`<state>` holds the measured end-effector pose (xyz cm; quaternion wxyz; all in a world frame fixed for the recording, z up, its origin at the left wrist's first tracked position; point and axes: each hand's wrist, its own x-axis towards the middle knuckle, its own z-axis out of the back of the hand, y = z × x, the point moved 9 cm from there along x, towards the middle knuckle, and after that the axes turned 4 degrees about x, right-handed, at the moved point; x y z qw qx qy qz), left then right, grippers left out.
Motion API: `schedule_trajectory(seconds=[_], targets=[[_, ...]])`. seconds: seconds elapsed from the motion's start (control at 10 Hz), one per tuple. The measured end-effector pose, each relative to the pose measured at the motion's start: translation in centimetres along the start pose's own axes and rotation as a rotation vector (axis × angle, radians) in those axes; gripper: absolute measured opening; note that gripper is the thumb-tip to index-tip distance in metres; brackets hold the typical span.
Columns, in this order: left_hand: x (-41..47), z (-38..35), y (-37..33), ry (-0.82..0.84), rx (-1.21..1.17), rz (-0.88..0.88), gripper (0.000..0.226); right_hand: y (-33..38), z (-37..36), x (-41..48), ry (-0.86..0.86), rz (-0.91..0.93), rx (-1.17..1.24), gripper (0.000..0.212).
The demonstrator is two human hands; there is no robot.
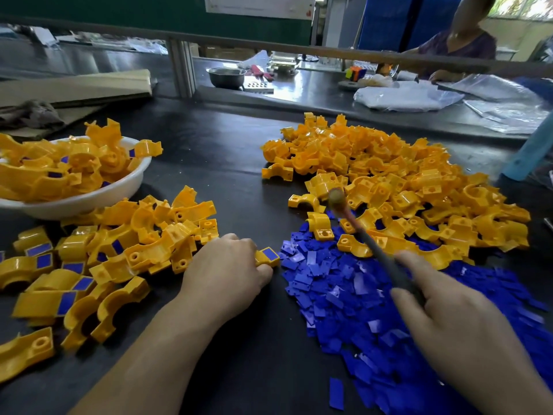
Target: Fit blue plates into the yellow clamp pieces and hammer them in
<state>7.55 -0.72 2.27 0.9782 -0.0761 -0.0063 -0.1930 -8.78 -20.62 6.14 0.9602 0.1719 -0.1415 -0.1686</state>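
My left hand (226,269) grips a yellow clamp piece (267,257) against the dark table, its end with a blue plate fitted sticking out past my fingers. My right hand (449,313) holds a small hammer (363,235) by its handle; the blurred head hangs above the table to the right of the clamp. A heap of loose blue plates (374,310) lies under my right hand. Bare yellow clamps (389,181) are piled behind it.
Clamps with blue plates fitted (89,259) lie heaped at the left, and a white bowl (98,196) holds more. A person (460,40) sits at the far bench behind a rail, with a metal bowl (226,77) and plastic bags (419,97) there.
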Motion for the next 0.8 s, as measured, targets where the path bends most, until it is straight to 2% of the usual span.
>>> schedule_trajectory(seconds=[0.1,0.2,0.3,0.4,0.5,0.6,0.7,0.8], targets=[[0.1,0.7,1.4,0.007,-0.41,0.131,0.031,-3.0,1.1,0.6,-0.079,-0.124,-0.137,0.049],[-0.1,1.4,3.9,-0.097,-1.227,0.344,0.028,-5.8,1.3,0.8,-0.082,-0.236,-0.188,0.052],[0.2,2.4,5.3,-0.249,-1.997,0.269,0.036,-7.2,1.6,0.8,-0.083,-0.309,-0.23,0.049],[0.9,2.1,7.8,-0.39,-2.395,0.252,0.042,-7.7,1.6,0.8,-0.077,-0.335,-0.27,0.046],[1.4,1.1,8.2,-0.426,-2.534,0.316,0.041,-8.0,1.2,0.8,-0.044,-0.357,-0.311,0.044],[0.5,1.1,6.3,-0.4,-2.495,0.277,0.058,-8.4,1.1,0.8,-0.028,-0.365,-0.336,0.044],[-0.1,0.4,4.0,-0.223,-2.264,0.297,0.056,-7.6,1.8,0.9,-0.122,-0.308,-0.305,0.037],[-0.2,-1.2,2.1,-0.116,-1.894,0.374,0.042,-5.1,2.4,0.7,-0.257,-0.203,-0.03,0.032]])
